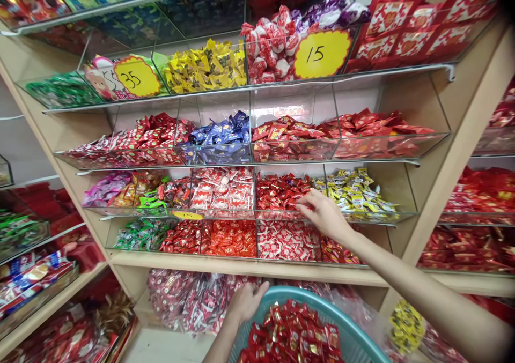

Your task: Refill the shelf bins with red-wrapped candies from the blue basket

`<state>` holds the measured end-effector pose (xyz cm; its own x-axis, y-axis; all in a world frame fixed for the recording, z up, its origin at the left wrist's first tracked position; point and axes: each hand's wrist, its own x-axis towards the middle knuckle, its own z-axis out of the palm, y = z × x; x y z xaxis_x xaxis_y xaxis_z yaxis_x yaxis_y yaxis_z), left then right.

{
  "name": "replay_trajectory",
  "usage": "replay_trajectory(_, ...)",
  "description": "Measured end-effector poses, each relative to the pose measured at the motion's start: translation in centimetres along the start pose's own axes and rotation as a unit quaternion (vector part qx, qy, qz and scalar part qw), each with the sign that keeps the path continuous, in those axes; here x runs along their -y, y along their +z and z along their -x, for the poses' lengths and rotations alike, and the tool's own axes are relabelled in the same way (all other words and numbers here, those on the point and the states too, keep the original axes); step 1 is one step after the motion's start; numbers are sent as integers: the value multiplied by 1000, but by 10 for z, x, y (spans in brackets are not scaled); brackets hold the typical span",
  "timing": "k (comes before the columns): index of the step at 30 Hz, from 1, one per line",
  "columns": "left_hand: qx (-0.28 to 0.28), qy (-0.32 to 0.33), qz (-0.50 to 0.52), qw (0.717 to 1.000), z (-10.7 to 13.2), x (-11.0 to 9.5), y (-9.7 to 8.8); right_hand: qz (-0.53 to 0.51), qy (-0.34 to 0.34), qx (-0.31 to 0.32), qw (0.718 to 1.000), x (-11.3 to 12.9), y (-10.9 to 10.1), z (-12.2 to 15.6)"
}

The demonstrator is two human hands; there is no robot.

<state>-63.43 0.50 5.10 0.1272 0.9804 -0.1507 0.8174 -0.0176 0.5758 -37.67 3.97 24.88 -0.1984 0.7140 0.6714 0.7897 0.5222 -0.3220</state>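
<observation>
My left hand (248, 300) grips the rim of a teal plastic basket (306, 293), thumb over the edge. Inside the basket is a heap of red-wrapped candies (295, 333). Stretched out to the shelf, my right hand (322, 213) is at the front of a clear bin holding similar red-wrapped candies (281, 189). Its fingers are loosely bent and slightly apart, and no candy shows between them. Right of that hand lie yellow-and-white wrapped candies (358, 191). Directly below are pink-and-white wrapped candies (287, 241) in the lowest row.
Clear dividers split the wooden shelving (241, 260) into candy bins. Blue candies (225, 135) and red packets (289, 132) fill bins one row up. Yellow price tags (322, 53) hang higher. Bagged candies (189, 301) sit under the bottom shelf. More stocked shelves (466, 191) stand to the right.
</observation>
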Motion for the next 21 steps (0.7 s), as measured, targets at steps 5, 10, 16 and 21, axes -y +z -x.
replay_trajectory(5, 3, -2, -3, 1000, 0, 0, 0, 113, 51, 7, 992, -17, -7, -40)
replay_trajectory(10, 8, -2, -2, 1000, 1, -2, -2, 196, 78, 74, 975, 0, 6, -62)
replay_trajectory(16, 11, 1, 7, 1000, 4, -3, -7, 269, 85, 132, 950, 20, 23, -68)
replay_trajectory(21, 6, -3, 9, 1000, 4, -3, -6, 275, 99, 138, 946, 16, 25, -65)
